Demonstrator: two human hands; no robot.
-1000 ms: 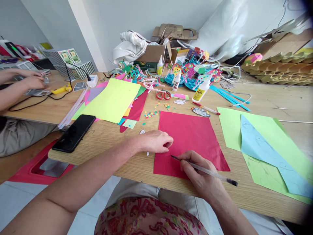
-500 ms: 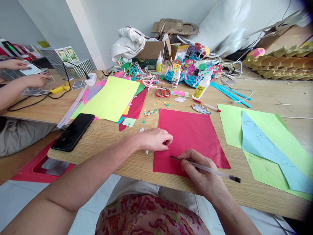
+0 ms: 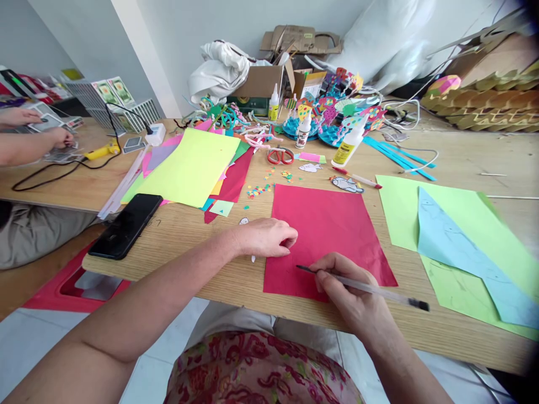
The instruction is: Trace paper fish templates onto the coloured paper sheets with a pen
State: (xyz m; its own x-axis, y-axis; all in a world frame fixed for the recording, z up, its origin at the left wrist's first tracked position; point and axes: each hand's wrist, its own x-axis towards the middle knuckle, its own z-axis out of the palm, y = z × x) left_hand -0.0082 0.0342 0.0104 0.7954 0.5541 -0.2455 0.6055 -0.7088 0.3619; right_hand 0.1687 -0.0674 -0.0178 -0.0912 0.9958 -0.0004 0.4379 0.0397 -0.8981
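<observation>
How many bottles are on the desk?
3: back bottle beside the cardboard box, middle bottle near the red scissors, front bottle beyond the red paper. Clutter may hide more.

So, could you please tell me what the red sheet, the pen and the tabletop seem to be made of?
The red sheet looks like thin, smooth paper, judging by its soft creases. The pen seems to be smooth plastic, as its barrel is translucent. The tabletop shows fine grain lines and a dull finish: wood or wood-look laminate, I can't tell which.
</observation>
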